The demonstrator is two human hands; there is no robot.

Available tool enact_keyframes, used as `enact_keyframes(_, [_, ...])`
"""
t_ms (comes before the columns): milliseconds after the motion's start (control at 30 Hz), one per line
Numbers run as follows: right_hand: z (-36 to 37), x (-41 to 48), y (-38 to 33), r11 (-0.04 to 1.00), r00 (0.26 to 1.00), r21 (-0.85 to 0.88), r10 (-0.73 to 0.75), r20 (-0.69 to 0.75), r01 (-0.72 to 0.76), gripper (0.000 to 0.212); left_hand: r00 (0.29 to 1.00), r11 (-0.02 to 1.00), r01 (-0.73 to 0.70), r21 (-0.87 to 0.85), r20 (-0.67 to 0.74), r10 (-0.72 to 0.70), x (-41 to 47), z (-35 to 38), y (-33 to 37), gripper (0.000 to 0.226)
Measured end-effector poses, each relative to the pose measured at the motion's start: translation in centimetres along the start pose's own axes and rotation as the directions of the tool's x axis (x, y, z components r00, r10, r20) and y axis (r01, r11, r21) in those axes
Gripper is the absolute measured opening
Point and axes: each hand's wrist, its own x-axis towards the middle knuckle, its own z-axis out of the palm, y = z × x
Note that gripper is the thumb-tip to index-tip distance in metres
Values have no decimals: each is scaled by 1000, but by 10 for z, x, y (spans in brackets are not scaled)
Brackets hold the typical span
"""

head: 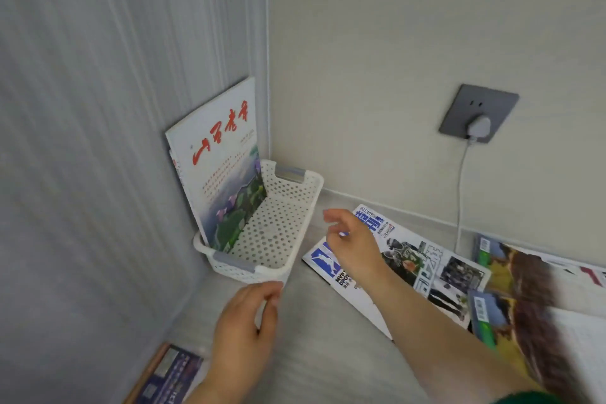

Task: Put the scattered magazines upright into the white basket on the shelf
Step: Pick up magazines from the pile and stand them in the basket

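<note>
Basket (288, 206) sits tucked into the corner of the shelf (328, 348), long axis running away from the person, with one red-titled magazine (219, 154) already standing upright along its left side and leaning on the panel (98, 141). Right hand (349, 241) hovers just over the basketball magazine (423, 272), fingers loosely spread, nothing in them yet. That magazine lies flat just right of the basket, its long axis slanting from the basket end out to the right and toward the person, so the near-left corner is right under those fingers and, by my read, it needs a quarter turn up and a short swing left to drop in beside the first. Left hand (246, 331) is down at the basket's near corner, fingertips (273, 293) at the rim; steadying pinch or a mere touch, I can't tell. Right hand is clearly the nearer one for the pickup. More magazines (511, 275) lie overlapped farther right, and another (170, 371) sits flat at the near left. Pale grey shelf top, ribbed grey panel on the left, beige wall (393, 42) behind with a grey socket (459, 114), white plug (478, 126) and cable (461, 180) trailing down.
</note>
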Motion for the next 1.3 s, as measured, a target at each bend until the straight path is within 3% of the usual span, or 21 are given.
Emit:
enact_keyframes(67, [-28,-21,23,995,996,-82,59,-67,-65,35,991,999,50,-15,126,-48,-15,19,6,20])
enact_keyframes(133, [-61,-41,53,950,988,-286,88,-130,-122,36,953,996,76,40,290,-84,-28,39,6,23])
enact_keyframes(267, [-115,-77,114,742,947,-590,263,-182,-319,44,809,982,151,115,556,-190,-52,75,3,21])
enact_keyframes(400, [-119,-90,150,572,940,-774,329,-87,-272,57,777,937,339,88,535,-331,-59,106,11,31])
enact_keyframes(600, [-107,-101,179,551,965,-804,242,-105,-225,70,649,715,696,-58,477,-593,-30,146,38,43])
enact_keyframes(667, [-107,-101,184,556,970,-803,217,-109,-215,69,611,670,742,-33,443,-655,-23,157,44,44])
enact_keyframes(733, [-107,-100,185,570,975,-799,201,-93,-193,87,584,602,791,-106,423,-693,-20,163,44,33])
enact_keyframes(800, [-108,-100,186,574,975,-797,210,-75,-185,111,513,454,858,-239,431,-742,-15,164,48,15])
enact_keyframes(833, [-109,-100,186,573,975,-799,210,-73,-183,114,467,371,882,-289,451,-760,-13,167,50,10])
enact_keyframes(867, [-110,-100,188,574,976,-800,207,-66,-175,110,432,309,897,-316,479,-764,-10,170,54,11])
enact_keyframes(1000, [-108,-100,190,590,974,-785,216,-69,-186,74,386,240,907,-346,457,-801,-1,180,60,22])
enact_keyframes(1100, [-110,-100,190,609,980,-775,191,-65,-170,95,321,134,905,-404,442,-838,7,178,51,26])
enact_keyframes(1200, [-111,-101,191,626,983,-763,168,-69,-160,111,325,185,932,-313,492,-807,7,180,45,27])
enact_keyframes(1300, [-111,-101,191,643,985,-750,153,-74,-156,84,416,386,905,-177,561,-716,-2,190,52,7])
